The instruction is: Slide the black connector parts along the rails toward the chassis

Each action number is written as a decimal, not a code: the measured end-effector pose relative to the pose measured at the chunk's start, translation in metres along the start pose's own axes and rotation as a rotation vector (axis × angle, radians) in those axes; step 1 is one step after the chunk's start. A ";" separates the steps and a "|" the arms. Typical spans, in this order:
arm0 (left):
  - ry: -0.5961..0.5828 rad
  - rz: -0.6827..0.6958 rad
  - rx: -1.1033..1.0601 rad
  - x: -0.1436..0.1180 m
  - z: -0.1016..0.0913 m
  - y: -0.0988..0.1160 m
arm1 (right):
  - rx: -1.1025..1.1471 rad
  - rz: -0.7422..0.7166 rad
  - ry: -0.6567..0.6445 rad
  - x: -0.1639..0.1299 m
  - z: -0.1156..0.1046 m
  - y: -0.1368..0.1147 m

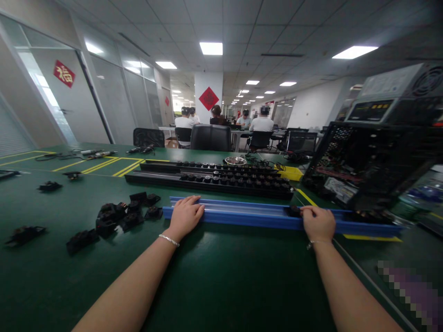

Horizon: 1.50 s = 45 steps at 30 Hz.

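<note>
A long blue channel rail lies across the green table in front of me. My left hand grips it near its left end, fingers over the far wall and thumb along the channel. Farther right, my right hand is closed at the channel, its fingertips pinching the edge of a small black part that sits inside. More dark parts fill the rail's right end, beyond my right hand. To the left of the rail is a loose pile of small black parts.
Black rails holding rows of parts lie behind the blue one, near a metal bowl and a yellow tray. An opened computer case stands at right. Cables and tools lie far left. Several people sit in the background.
</note>
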<state>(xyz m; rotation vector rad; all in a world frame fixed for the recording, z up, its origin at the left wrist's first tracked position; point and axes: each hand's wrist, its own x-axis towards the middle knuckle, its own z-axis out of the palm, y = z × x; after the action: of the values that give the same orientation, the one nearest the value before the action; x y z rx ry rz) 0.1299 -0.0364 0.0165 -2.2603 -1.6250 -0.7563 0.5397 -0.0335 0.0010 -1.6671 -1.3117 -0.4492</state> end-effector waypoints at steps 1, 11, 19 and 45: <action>0.002 -0.001 -0.003 0.000 0.000 0.000 | 0.005 -0.013 -0.002 -0.001 0.000 -0.001; 0.000 -0.011 -0.008 0.000 -0.002 0.001 | 0.054 -0.090 -0.049 -0.003 0.002 -0.017; -0.014 -0.018 -0.004 0.000 -0.002 0.001 | 0.091 -0.149 -0.082 -0.007 0.001 -0.036; -0.005 -0.027 -0.042 0.000 -0.003 0.002 | 0.246 -0.225 -0.228 -0.012 0.004 -0.064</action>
<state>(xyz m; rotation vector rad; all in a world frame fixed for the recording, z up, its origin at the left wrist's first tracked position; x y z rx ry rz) 0.1310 -0.0382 0.0195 -2.2747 -1.6601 -0.7997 0.4766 -0.0374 0.0183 -1.4021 -1.6614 -0.2198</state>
